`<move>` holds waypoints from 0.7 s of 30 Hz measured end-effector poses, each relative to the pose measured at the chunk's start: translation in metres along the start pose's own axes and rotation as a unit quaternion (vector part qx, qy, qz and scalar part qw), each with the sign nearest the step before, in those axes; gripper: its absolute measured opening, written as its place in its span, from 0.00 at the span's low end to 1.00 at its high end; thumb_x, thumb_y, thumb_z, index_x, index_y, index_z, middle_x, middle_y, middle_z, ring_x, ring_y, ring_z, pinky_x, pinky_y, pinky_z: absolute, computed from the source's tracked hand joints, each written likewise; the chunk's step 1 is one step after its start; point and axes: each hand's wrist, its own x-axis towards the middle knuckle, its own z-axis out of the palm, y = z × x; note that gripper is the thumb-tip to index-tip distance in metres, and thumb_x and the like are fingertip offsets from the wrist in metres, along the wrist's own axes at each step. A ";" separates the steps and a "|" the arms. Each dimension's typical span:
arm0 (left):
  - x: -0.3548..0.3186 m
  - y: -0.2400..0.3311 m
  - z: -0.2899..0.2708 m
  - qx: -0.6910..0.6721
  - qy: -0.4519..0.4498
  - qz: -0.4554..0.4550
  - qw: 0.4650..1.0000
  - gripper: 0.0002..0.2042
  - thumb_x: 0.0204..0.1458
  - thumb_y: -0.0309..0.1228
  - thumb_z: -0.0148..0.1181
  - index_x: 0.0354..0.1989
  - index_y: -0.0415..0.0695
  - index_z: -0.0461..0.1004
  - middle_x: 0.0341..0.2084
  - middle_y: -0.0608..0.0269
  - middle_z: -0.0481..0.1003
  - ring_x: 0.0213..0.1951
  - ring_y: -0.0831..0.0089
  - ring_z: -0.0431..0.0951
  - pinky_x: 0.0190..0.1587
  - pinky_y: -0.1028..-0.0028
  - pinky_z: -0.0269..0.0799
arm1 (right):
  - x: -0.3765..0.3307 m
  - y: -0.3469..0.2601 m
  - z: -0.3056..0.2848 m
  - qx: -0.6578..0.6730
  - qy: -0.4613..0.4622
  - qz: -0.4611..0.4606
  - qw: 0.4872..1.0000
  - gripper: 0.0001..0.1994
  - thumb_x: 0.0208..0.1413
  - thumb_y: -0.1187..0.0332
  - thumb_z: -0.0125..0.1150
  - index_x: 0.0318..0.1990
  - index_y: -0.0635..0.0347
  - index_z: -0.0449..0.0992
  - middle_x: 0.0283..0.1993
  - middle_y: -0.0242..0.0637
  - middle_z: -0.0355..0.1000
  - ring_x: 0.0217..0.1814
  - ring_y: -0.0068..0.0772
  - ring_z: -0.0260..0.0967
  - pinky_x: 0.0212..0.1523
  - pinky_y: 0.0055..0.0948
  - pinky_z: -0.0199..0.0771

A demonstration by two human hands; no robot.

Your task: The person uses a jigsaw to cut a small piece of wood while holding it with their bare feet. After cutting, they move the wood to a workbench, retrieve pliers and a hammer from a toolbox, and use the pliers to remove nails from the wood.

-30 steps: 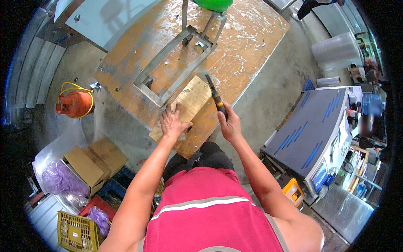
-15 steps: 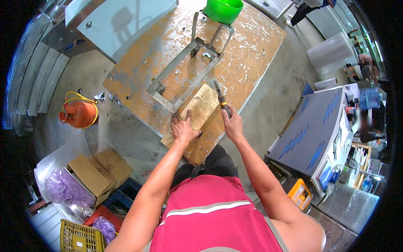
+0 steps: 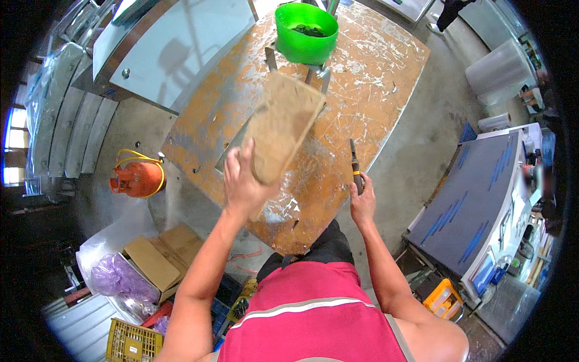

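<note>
- One wooden board [image 3: 282, 127] is held clear of the worktop [image 3: 374, 78] by the left hand [image 3: 244, 184]; the grip is clenched on the board's near end.
- The board's long axis is seen to run from near-left to far-right, with the free end pointed toward the green tub [image 3: 306, 33] at the far side.
- One tool with a dark and orange handle [image 3: 356, 169] is grasped in the right hand [image 3: 362, 205], the grip closed round the handle; its long axis is pointed away from the person, tip toward the far edge.
- One metal frame [image 3: 241, 142] is noted lying on the worktop, largely hidden behind the raised board.
- One green tub is counted, with dark items inside; their number cannot be told.
- One orange gas cylinder [image 3: 137, 178] with a yellow hose is recorded on the floor, left of the worktop.
- Two cardboard boxes [image 3: 154, 259] and one yellow crate [image 3: 129, 344] are counted at the near left.
</note>
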 end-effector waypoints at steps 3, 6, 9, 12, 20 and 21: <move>0.063 -0.012 0.031 -0.012 0.009 0.030 0.999 0.58 0.27 0.44 0.82 0.74 0.51 0.59 0.56 0.46 0.67 0.59 0.45 0.69 0.61 0.51 0.68 | 0.022 -0.005 0.013 -0.033 -0.003 -0.030 0.999 0.25 0.66 0.55 0.62 0.66 0.51 0.67 0.55 0.49 0.74 0.52 0.56 0.76 0.49 0.49 0.75; 0.083 -0.014 0.045 -0.031 0.007 0.028 0.999 0.57 0.26 0.45 0.82 0.74 0.53 0.60 0.56 0.47 0.68 0.58 0.45 0.70 0.62 0.50 0.68 | 0.039 -0.010 0.023 -0.054 -0.029 -0.043 0.997 0.25 0.65 0.57 0.64 0.65 0.52 0.68 0.55 0.48 0.73 0.54 0.56 0.74 0.51 0.49 0.75; 0.086 -0.018 0.040 -0.021 -0.024 0.028 0.999 0.56 0.26 0.47 0.82 0.73 0.54 0.62 0.56 0.46 0.68 0.58 0.45 0.70 0.62 0.50 0.69 | 0.049 -0.010 0.029 -0.078 -0.033 -0.068 0.994 0.26 0.62 0.58 0.67 0.66 0.51 0.68 0.51 0.49 0.72 0.52 0.57 0.73 0.50 0.50 0.74; 0.095 -0.029 0.031 0.011 -0.052 0.053 0.997 0.56 0.26 0.50 0.81 0.72 0.58 0.62 0.56 0.45 0.66 0.58 0.45 0.70 0.60 0.49 0.71 | 0.053 -0.008 0.034 -0.099 -0.031 -0.109 0.989 0.30 0.58 0.58 0.70 0.66 0.50 0.67 0.49 0.49 0.71 0.49 0.57 0.72 0.48 0.52 0.74; 0.130 -0.030 0.068 -0.002 -0.049 0.033 0.998 0.55 0.28 0.56 0.81 0.72 0.60 0.63 0.57 0.42 0.65 0.59 0.44 0.70 0.58 0.48 0.72 | 0.064 -0.003 0.042 -0.168 -0.042 -0.121 0.977 0.32 0.56 0.60 0.72 0.68 0.49 0.66 0.53 0.47 0.69 0.52 0.54 0.70 0.50 0.50 0.71; 0.132 -0.027 0.072 -0.004 -0.046 0.030 0.998 0.55 0.28 0.56 0.81 0.72 0.60 0.63 0.57 0.41 0.65 0.59 0.44 0.71 0.58 0.48 0.72 | 0.065 -0.003 0.043 -0.166 -0.044 -0.129 0.977 0.32 0.56 0.60 0.72 0.68 0.49 0.66 0.53 0.47 0.69 0.52 0.54 0.70 0.49 0.50 0.71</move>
